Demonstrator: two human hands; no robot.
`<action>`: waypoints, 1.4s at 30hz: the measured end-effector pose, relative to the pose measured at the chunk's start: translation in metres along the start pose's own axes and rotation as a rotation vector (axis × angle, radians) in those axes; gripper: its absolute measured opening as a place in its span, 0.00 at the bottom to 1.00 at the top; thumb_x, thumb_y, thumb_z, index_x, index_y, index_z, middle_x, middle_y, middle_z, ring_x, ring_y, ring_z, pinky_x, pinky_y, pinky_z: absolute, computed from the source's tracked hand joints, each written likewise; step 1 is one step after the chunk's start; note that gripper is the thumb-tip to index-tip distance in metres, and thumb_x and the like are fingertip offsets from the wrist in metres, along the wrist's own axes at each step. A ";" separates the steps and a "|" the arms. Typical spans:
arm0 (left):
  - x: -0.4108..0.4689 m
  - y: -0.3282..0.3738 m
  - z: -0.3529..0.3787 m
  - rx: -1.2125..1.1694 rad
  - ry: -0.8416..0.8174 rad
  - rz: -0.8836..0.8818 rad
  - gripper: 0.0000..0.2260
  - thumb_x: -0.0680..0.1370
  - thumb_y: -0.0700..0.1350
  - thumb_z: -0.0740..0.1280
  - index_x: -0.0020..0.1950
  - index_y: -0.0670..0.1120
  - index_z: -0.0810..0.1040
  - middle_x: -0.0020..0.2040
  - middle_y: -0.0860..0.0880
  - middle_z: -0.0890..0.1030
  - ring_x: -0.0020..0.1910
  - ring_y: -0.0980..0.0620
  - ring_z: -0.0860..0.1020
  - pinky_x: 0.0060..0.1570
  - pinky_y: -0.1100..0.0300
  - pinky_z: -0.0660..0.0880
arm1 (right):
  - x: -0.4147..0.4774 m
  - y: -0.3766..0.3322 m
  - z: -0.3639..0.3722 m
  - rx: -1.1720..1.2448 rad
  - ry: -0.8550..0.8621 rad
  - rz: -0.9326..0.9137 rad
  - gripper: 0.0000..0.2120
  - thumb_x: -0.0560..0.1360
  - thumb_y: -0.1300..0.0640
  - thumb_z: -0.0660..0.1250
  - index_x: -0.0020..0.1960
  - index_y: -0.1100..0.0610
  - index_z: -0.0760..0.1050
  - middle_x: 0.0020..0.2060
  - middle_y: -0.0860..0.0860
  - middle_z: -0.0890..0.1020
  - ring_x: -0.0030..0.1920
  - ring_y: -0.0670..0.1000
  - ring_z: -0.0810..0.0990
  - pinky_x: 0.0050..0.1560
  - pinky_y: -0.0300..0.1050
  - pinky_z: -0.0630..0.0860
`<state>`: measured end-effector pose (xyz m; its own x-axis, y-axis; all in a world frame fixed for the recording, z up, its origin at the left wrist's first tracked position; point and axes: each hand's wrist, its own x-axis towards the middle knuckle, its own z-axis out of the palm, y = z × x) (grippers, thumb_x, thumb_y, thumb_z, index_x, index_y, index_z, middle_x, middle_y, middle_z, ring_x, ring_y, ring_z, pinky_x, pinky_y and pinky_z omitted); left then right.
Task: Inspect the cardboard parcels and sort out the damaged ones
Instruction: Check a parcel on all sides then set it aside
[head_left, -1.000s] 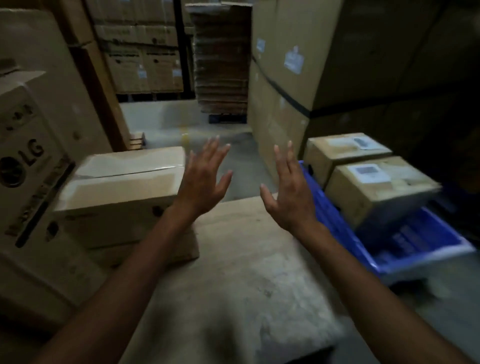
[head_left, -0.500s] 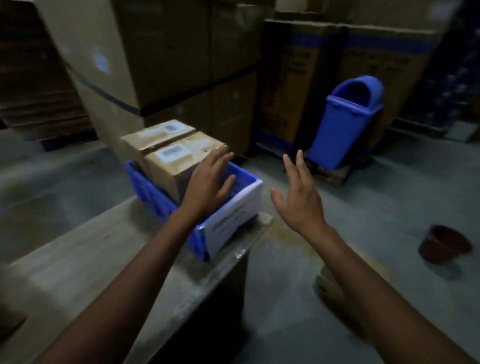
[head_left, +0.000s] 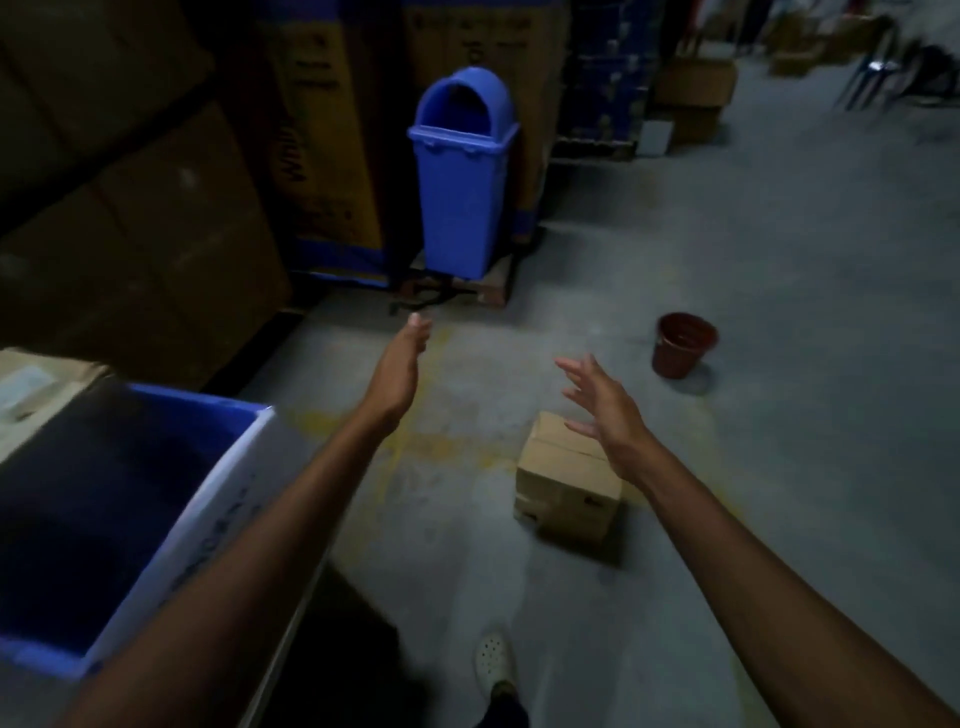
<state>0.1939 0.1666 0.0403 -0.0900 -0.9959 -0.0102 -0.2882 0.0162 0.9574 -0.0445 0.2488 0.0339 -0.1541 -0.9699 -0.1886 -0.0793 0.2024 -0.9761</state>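
A small cardboard parcel (head_left: 563, 486) lies on the concrete floor, its near lower corner looking crumpled. My right hand (head_left: 605, 402) hovers just above its far right edge, fingers spread and empty. My left hand (head_left: 400, 366) reaches forward over the floor to the left of the parcel, fingers straight, holding nothing. At the left edge another cardboard parcel (head_left: 36, 387) with a white label sits at the back of a blue crate (head_left: 208, 499).
A blue swing-top bin (head_left: 462, 176) stands on a pallet ahead. A brown bucket (head_left: 681, 344) sits on the floor to the right. Tall stacked cartons (head_left: 130, 218) line the left. My shoe (head_left: 493, 657) is at the bottom. More boxes (head_left: 693, 91) lie far back.
My view has swung right, from the table and blue crate to the floor. The parcel on the floor has come into sight and both empty hands now reach toward it.
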 end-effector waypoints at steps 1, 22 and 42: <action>0.023 -0.008 0.012 -0.085 -0.020 -0.106 0.29 0.84 0.62 0.47 0.75 0.46 0.70 0.75 0.44 0.69 0.74 0.46 0.67 0.72 0.45 0.62 | 0.015 0.008 -0.013 0.073 0.020 0.069 0.25 0.84 0.40 0.50 0.73 0.52 0.71 0.74 0.49 0.69 0.75 0.54 0.67 0.73 0.62 0.65; 0.256 -0.178 0.294 -0.016 -0.165 -0.591 0.34 0.83 0.65 0.44 0.76 0.43 0.67 0.78 0.41 0.64 0.77 0.42 0.62 0.74 0.41 0.57 | 0.260 0.245 -0.193 0.457 0.400 0.641 0.33 0.84 0.36 0.45 0.81 0.54 0.59 0.78 0.54 0.65 0.76 0.54 0.65 0.62 0.51 0.66; 0.315 -0.496 0.408 -0.046 -0.229 -0.870 0.30 0.84 0.61 0.43 0.80 0.45 0.59 0.78 0.48 0.62 0.77 0.48 0.60 0.73 0.50 0.54 | 0.382 0.588 -0.156 0.406 0.473 0.819 0.30 0.84 0.37 0.49 0.72 0.56 0.73 0.63 0.54 0.80 0.61 0.54 0.78 0.50 0.44 0.73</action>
<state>-0.0811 -0.1187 -0.5552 -0.0465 -0.6122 -0.7893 -0.3050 -0.7437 0.5948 -0.3040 0.0184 -0.5951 -0.3901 -0.3842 -0.8368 0.5501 0.6315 -0.5464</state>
